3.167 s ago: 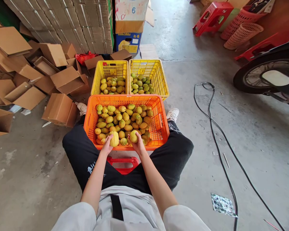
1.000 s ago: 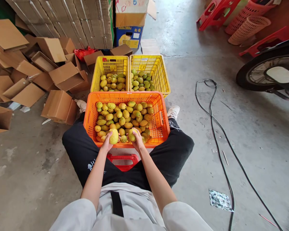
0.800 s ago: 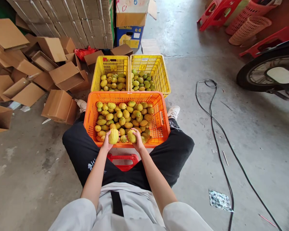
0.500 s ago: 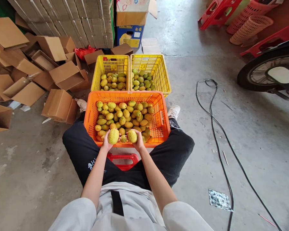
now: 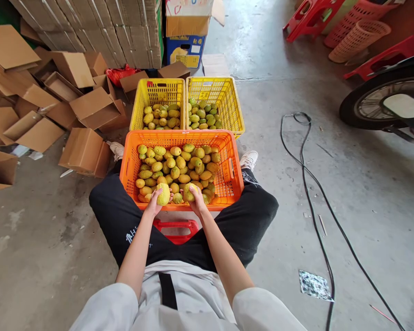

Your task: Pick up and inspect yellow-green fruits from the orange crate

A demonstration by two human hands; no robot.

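Note:
My left hand [image 5: 153, 205] is closed around a yellow-green lemon [image 5: 163, 195], its thumb lying on the near side of the fruit. A second lemon [image 5: 189, 193] sits in my right hand [image 5: 198, 204], the thumb pressed across its top. Both hands are over the near edge of an orange crate [image 5: 235, 186], a small gap between the two fruits. Inside that crate lie many more yellow, green and orange-tinged lemons [image 5: 180, 162]. The crate stands between my spread legs.
Behind it are two yellow crates, the left crate [image 5: 134, 112] and the right crate [image 5: 239, 112], both part-filled with similar fruit. Cardboard boxes [image 5: 93, 108] litter the left floor. At right are a black cable [image 5: 308, 172] and a wheel [image 5: 359, 108]. A red stool [image 5: 174, 239] shows beneath me.
My thumbs have moved over onto the lemons, and both fruits have turned slightly in my hands. The crates and their contents look the same.

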